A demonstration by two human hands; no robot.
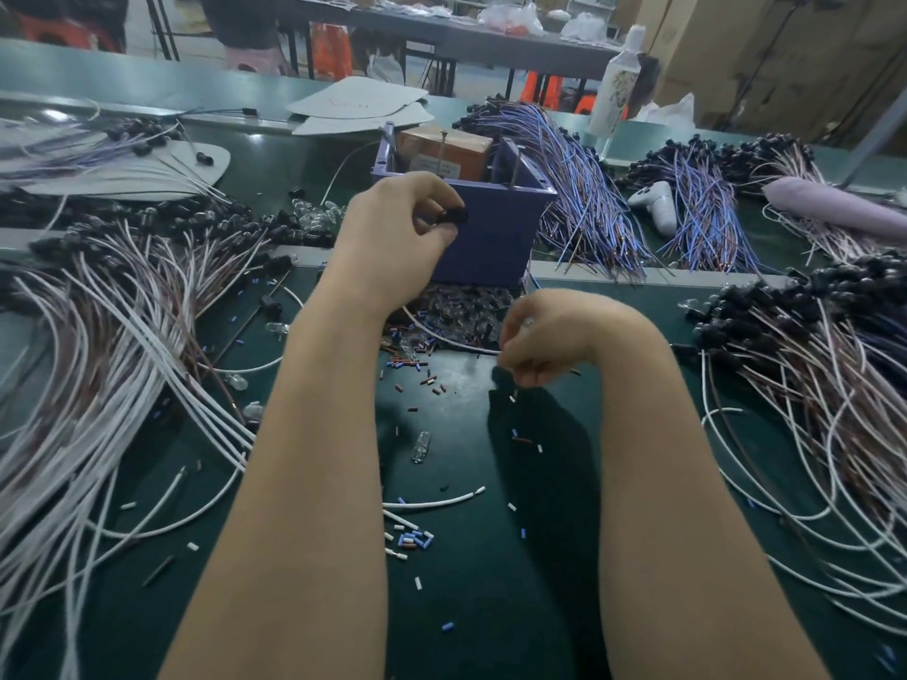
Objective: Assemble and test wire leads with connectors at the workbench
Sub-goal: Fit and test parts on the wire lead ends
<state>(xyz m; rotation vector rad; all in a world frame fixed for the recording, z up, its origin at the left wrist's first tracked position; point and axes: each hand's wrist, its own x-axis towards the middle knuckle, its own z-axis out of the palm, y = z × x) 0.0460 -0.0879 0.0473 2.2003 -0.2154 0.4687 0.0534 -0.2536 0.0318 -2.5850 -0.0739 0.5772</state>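
Note:
My left hand [392, 228] is raised in front of a blue plastic box [491, 238] and pinches a small black connector [454, 217] between thumb and fingertips. A white wire [441, 336] runs from under that wrist across to my right hand [535, 341], which hovers low over the green bench with its fingers curled round the wire's end. A small clear bulb seems to sit at the right fingertips, though blur hides the detail. Just behind the right hand lies a heap of clear bulbs [456, 311].
Bundles of white and brown leads with black connectors [122, 336] fan out at left and at right [810, 360]. Blue-purple leads [589, 188] lie behind the box. A loose bulb [421, 446], cut insulation bits, a white controller [655, 203] and a bottle [616, 85] also sit about.

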